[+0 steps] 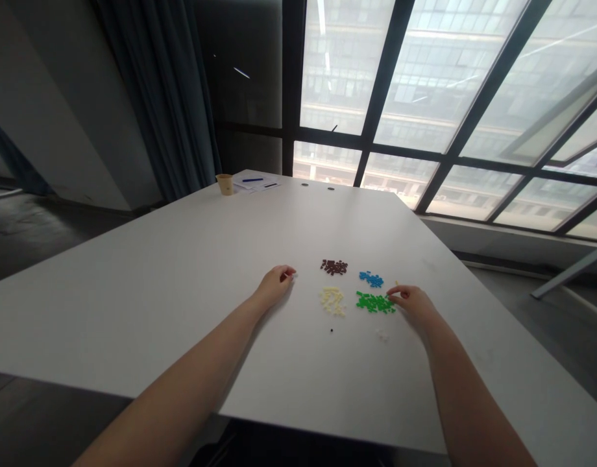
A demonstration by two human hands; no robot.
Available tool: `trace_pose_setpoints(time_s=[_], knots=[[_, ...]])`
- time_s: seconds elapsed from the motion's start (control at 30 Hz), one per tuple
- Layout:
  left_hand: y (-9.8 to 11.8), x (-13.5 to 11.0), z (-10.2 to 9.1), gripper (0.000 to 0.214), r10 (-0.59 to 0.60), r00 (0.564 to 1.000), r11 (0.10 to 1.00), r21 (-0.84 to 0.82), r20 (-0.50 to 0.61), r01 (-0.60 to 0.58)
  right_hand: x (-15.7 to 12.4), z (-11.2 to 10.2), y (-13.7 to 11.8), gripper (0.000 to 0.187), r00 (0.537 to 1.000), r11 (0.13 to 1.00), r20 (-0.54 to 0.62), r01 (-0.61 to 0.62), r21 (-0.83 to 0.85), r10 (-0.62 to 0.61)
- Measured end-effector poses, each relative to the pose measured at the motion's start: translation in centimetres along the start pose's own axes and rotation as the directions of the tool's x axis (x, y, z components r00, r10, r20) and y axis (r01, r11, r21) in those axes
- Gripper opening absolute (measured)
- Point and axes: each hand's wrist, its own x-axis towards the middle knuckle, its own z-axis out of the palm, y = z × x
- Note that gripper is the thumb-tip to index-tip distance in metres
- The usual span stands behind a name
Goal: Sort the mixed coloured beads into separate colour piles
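Observation:
Several small piles of beads lie on the white table (pixel 182 279): a brown pile (pixel 334 266), a blue pile (pixel 371 279), a pale yellow pile (pixel 332 300) and a green pile (pixel 375 302). My left hand (pixel 276 283) rests on the table left of the piles, fingers curled in a pinch on something tiny and pale. My right hand (pixel 411 302) lies at the right edge of the green pile, fingertips pinched together at the beads. A few white beads (pixel 382 335) and one dark bead (pixel 331 331) lie loose nearer to me.
A tan paper cup (pixel 225 183) and papers with a blue pen (pixel 254 181) sit at the table's far end. Large windows stand behind the table, a dark curtain to the left. The table's near edge runs below my forearms.

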Motion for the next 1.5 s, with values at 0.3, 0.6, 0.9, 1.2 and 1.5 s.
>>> trace_pose_setpoints(time_s=[0.3,0.6,0.9,1.2,1.5], knots=[[-1.0,0.4,-0.2,0.03,0.019,1.0,1.0,0.022,0.02,-0.019,0.3,-0.6,0.9,0.032,0.988,0.997,0.151,-0.038,0.071,0.027],[-1.0,-0.2,-1.6,0.021,-0.024,0.998,0.995,0.1,0.054,0.019,0.0,-1.2,0.2,0.044,0.999,0.996,0.017,-0.043,0.083,0.041],[-0.4,-0.3,-1.2,0.011,0.031,0.999,0.998,0.054,0.021,-0.032,-0.9,-1.8,-1.5,0.048,0.999,0.993,-0.001,-0.04,0.111,0.04],[5.3,-3.4,2.0,0.03,0.031,0.954,0.425,-0.868,0.298,0.257,-3.4,-1.5,-5.7,0.039,0.97,0.944,-0.16,0.217,0.249,-0.18],[6.7,-4.8,3.0,0.034,0.109,0.891,0.302,-0.868,0.442,0.394,-7.1,0.4,-10.9,0.017,0.753,0.7,-0.313,0.655,0.284,-0.578]])
